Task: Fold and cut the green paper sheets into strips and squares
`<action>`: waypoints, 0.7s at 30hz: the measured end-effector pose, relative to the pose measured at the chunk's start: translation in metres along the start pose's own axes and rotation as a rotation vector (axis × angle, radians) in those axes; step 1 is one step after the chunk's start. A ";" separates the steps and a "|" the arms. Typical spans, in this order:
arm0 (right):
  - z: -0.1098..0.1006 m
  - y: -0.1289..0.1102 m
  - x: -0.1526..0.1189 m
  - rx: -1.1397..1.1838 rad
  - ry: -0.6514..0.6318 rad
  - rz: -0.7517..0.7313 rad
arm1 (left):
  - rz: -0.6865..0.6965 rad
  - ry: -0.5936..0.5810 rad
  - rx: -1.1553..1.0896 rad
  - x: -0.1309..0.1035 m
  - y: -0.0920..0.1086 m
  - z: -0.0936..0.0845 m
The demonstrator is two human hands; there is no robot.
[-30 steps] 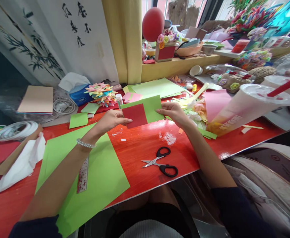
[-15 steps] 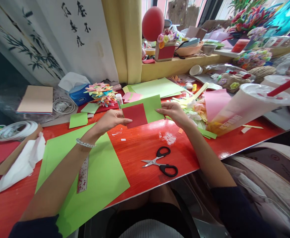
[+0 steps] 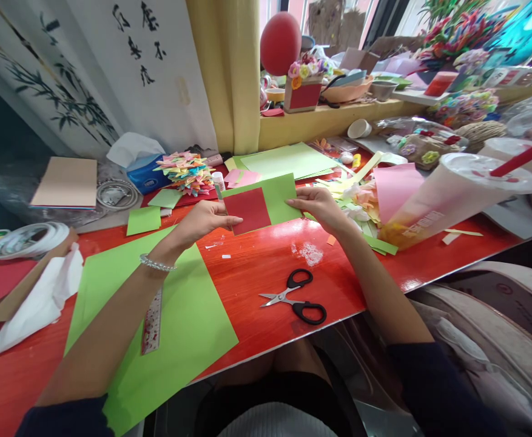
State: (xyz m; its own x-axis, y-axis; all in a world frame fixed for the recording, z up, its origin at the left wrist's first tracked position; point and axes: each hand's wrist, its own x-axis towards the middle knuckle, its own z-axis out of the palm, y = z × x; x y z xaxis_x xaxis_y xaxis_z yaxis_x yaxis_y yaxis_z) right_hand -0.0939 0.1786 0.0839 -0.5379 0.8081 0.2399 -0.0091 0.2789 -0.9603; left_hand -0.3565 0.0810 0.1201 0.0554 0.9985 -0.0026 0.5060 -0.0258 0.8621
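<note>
Raised above the table, a red paper square (image 3: 248,209) lies against a longer green paper strip (image 3: 282,199). My left hand (image 3: 208,220) pinches both papers at their left end, thumb on the red face. At the other end, my right hand (image 3: 316,207) is closed on the green strip's right edge. Below them a pair of scissors (image 3: 284,297) with black handles rests on the table, blades parted. Under my left forearm are a large green paper sheet (image 3: 193,340) and a clear patterned ruler (image 3: 151,325).
A plastic cup (image 3: 420,200) with a red straw stands at the right. Paper scraps (image 3: 361,206) lie beside it. Folded paper pieces (image 3: 186,173) are heaped at the back near a blue tissue pack (image 3: 147,176). The red table (image 3: 247,321) ends at its front edge.
Almost nothing differs. Both hands keep their hold, and the papers have shifted only very slightly.
</note>
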 end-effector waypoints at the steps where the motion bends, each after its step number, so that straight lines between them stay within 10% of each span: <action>1: 0.000 0.000 0.000 0.004 -0.002 -0.003 | 0.002 0.001 0.003 0.000 0.000 0.000; 21: 0.004 -0.005 -0.001 0.018 0.043 0.007 | 0.044 -0.004 -0.077 0.003 -0.004 0.001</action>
State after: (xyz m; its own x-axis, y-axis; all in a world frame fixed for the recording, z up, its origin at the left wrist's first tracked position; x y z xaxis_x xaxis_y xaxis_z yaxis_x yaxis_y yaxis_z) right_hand -0.0967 0.1743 0.0875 -0.5009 0.8320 0.2384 -0.0210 0.2637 -0.9644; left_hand -0.3577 0.0836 0.1156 0.0795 0.9962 0.0344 0.4358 -0.0658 0.8976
